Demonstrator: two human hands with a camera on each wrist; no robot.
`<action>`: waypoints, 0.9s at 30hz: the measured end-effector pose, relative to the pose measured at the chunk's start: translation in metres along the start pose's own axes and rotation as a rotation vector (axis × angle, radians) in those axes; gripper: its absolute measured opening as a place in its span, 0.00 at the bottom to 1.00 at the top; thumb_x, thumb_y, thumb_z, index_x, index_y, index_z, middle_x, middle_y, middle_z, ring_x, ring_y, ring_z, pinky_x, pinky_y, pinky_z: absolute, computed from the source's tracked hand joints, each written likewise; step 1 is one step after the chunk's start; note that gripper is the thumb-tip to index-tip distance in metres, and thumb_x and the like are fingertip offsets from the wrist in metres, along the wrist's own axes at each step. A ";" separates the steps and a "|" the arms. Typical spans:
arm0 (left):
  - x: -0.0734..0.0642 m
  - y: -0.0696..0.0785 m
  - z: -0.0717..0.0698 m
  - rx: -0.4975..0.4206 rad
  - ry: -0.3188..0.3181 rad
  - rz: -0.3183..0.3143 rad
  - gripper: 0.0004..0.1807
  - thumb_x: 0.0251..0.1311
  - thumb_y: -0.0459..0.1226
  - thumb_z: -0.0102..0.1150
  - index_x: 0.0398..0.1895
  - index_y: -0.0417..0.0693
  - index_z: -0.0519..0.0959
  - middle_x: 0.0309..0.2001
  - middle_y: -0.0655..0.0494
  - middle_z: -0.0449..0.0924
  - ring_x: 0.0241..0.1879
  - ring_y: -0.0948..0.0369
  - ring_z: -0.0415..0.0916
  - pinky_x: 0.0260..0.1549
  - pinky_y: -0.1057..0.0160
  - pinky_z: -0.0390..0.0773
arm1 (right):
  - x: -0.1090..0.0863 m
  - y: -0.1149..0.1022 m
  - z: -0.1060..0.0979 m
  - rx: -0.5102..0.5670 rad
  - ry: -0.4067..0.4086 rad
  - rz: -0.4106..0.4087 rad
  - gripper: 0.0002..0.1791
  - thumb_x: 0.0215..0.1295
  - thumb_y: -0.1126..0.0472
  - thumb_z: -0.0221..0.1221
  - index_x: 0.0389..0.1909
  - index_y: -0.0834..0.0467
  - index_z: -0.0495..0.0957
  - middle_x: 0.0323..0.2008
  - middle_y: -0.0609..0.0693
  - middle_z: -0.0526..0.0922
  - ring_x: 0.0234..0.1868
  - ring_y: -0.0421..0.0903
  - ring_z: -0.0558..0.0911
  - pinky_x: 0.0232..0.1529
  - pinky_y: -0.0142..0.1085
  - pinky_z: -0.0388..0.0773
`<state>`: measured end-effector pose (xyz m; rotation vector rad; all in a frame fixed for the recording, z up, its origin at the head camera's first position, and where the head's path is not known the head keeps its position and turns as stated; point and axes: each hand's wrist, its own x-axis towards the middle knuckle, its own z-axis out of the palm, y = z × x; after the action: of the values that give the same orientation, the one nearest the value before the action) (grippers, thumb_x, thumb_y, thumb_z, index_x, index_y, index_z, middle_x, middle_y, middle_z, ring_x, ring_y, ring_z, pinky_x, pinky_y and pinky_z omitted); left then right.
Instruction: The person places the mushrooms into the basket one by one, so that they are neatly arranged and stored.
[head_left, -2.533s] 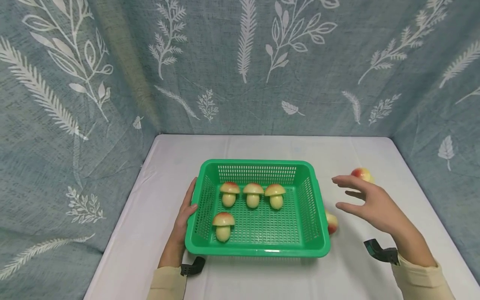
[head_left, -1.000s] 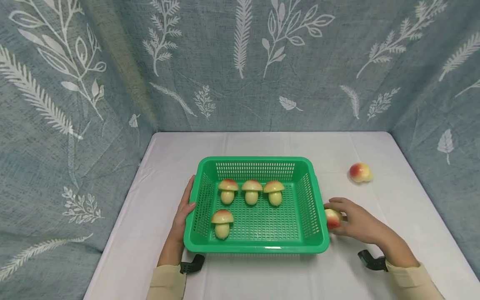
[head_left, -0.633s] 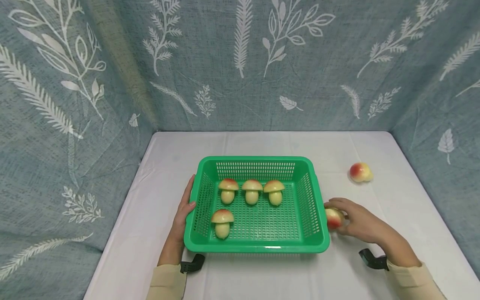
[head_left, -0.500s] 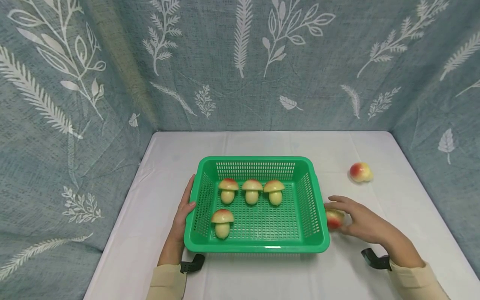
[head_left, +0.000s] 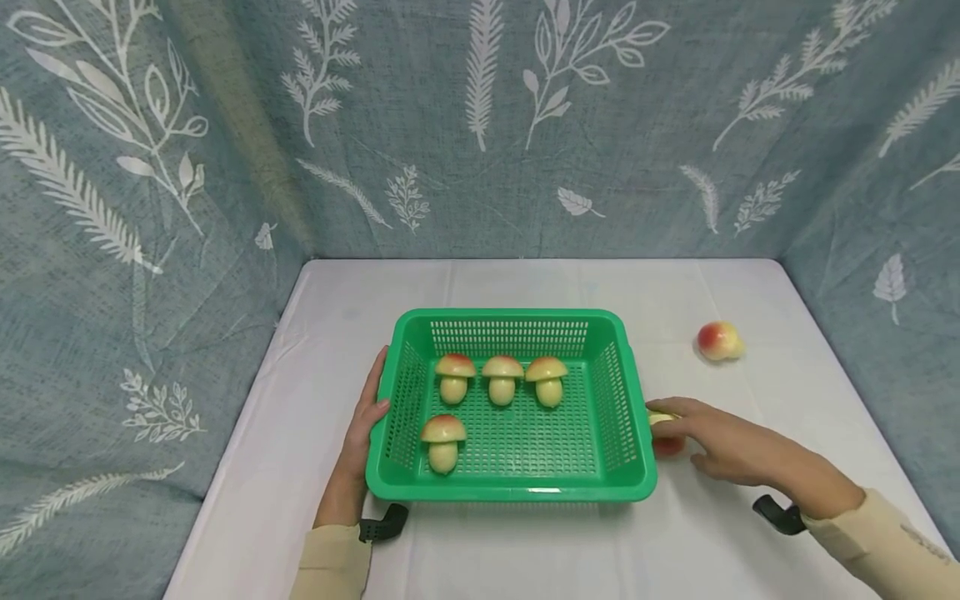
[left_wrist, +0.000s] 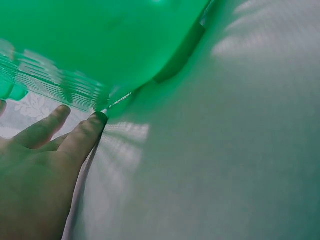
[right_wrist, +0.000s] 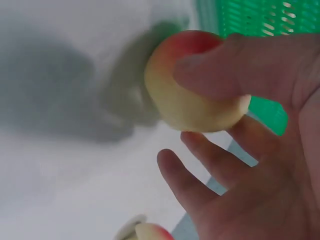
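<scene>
A green plastic basket (head_left: 513, 487) stands in the middle of the table, with several toy mushrooms inside. Three form a row, including the middle mushroom (head_left: 502, 379), and one mushroom (head_left: 443, 442) lies nearer the front left. My left hand (head_left: 356, 442) rests along the basket's left wall, thumb at the rim; its fingers (left_wrist: 82, 137) reach fairly straight against the outside. Just outside the right wall, my right hand (head_left: 738, 446) holds a red-and-yellow toy mushroom (right_wrist: 200, 107) between thumb and fingers. The hand partly hides that mushroom in the head view.
Another red-and-yellow toy mushroom (head_left: 720, 341) lies on its side on the white tablecloth (head_left: 525, 558), behind the right hand. A blue-grey curtain (head_left: 450, 200) with white leaf prints surrounds the back and sides of the table.
My right hand has come down and left from the air to the mushroom beside the basket. It has since turned, fingers reaching over the mushroom. The left hand stays at the basket.
</scene>
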<state>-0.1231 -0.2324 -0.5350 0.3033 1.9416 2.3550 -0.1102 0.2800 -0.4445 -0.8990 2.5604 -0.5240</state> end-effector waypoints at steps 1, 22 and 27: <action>0.000 0.000 0.000 -0.001 0.001 0.000 0.43 0.74 0.40 0.34 0.92 0.55 0.39 0.89 0.56 0.40 0.86 0.50 0.39 0.75 0.49 0.56 | 0.001 0.001 0.000 -0.007 -0.004 0.004 0.43 0.51 0.85 0.62 0.65 0.47 0.87 0.71 0.58 0.77 0.72 0.64 0.74 0.65 0.62 0.75; 0.001 -0.001 0.000 0.003 0.021 -0.015 0.43 0.74 0.41 0.36 0.92 0.58 0.41 0.89 0.57 0.41 0.86 0.50 0.39 0.76 0.44 0.53 | 0.025 0.009 -0.005 0.091 0.091 0.237 0.31 0.68 0.51 0.74 0.69 0.59 0.82 0.57 0.54 0.87 0.48 0.50 0.84 0.48 0.51 0.83; 0.001 -0.001 0.000 0.008 0.010 -0.005 0.43 0.75 0.41 0.36 0.92 0.57 0.41 0.89 0.56 0.40 0.86 0.50 0.38 0.76 0.44 0.53 | 0.026 0.016 -0.008 0.164 0.096 0.296 0.29 0.72 0.49 0.71 0.67 0.58 0.82 0.52 0.52 0.88 0.38 0.46 0.81 0.35 0.42 0.78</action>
<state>-0.1238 -0.2323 -0.5362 0.2880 1.9544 2.3507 -0.1407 0.2766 -0.4502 -0.4383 2.6257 -0.6881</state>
